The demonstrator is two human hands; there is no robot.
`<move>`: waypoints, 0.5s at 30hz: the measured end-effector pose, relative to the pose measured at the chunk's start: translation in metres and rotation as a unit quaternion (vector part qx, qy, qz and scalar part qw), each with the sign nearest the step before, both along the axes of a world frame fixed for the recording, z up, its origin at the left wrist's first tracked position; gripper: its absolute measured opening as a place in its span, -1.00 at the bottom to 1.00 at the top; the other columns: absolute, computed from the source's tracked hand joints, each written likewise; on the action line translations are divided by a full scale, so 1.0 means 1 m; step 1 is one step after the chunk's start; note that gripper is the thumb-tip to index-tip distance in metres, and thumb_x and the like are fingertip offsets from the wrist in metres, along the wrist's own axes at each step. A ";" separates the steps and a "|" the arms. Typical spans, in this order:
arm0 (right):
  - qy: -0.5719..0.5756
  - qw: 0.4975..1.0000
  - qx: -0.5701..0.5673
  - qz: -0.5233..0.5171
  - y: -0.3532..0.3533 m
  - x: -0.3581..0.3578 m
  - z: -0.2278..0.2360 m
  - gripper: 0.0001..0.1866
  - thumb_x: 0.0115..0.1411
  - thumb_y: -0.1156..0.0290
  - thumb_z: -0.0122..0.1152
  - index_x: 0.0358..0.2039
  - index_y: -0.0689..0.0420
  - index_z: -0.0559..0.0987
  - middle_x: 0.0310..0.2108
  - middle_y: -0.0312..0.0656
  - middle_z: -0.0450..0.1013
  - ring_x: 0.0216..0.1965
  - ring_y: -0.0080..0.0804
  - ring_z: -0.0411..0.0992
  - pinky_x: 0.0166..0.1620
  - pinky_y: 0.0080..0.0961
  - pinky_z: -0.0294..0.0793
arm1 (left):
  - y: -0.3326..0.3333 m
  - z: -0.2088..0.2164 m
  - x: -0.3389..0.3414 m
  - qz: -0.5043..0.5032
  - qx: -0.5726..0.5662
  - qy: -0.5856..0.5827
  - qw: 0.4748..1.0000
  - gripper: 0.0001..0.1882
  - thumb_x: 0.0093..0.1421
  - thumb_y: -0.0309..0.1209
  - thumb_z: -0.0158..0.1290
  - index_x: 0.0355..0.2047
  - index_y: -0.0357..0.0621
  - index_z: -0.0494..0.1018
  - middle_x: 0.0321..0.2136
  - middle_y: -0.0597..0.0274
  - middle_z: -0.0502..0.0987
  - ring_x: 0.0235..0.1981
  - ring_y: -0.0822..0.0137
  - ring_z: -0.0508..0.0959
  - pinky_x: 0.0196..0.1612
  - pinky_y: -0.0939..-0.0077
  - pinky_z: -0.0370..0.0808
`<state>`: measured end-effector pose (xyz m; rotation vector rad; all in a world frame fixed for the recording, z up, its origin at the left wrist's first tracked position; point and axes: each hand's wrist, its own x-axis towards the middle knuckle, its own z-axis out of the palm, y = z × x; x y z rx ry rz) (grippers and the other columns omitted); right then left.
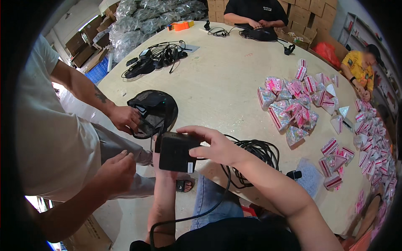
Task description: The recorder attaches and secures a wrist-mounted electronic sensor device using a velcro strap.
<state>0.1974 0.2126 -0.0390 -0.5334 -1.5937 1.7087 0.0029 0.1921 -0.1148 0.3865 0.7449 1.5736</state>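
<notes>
A black rectangular box (179,152) with a small white label is in front of me, beyond the table's near edge. My right hand (209,144) grips its right side, thumb on the face and fingers over the top edge. Behind the box, my left hand (164,175) shows only around the wrist; its fingers are hidden. A black cable (222,196) runs past my left forearm toward a coiled cable bundle (259,154). Just past the box lies a black mesh cap (161,109), touched by a co-worker's hand (124,119).
The co-worker's other hand (115,173) is close by my left forearm. Pink-and-white pyramid packets (293,106) are heaped on the right of the pale table (217,83). Black wired gear (155,60) lies at the far left, near orange tape (182,26). Two more people sit around the table.
</notes>
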 end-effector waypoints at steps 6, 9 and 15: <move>-0.063 0.997 -0.014 -0.050 0.020 -0.016 0.001 -0.52 0.20 0.38 0.13 0.10 0.18 0.27 -0.25 -0.18 0.41 -0.21 -0.52 0.39 -0.16 -0.53 0.43 | -0.027 0.021 0.040 -0.032 0.175 -0.080 0.981 -0.37 0.26 0.10 -0.13 0.16 -0.09 0.24 0.07 0.26 0.38 0.13 0.33 0.35 0.17 0.27 0.28; -0.100 0.992 -0.013 -0.074 0.020 -0.027 0.005 -0.52 0.22 0.35 0.13 0.11 0.18 0.27 -0.29 -0.18 0.42 -0.27 -0.53 0.40 -0.20 -0.54 0.44 | -0.024 0.007 0.035 0.044 0.225 0.118 0.966 -0.47 0.31 -0.02 -0.11 0.11 -0.13 0.27 0.09 0.21 0.37 0.11 0.29 0.38 0.17 0.26 0.33; -0.299 0.915 0.172 -0.210 0.008 -0.011 0.007 -0.54 0.26 0.19 0.00 0.04 0.25 0.36 -0.14 0.12 0.46 -0.16 0.02 0.47 -0.10 -0.23 0.43 | -0.008 0.007 0.028 0.102 0.136 0.117 0.978 -0.61 0.32 -0.14 -0.07 0.01 -0.13 0.32 -0.16 0.15 0.53 -0.17 0.23 0.56 -0.03 0.31 0.52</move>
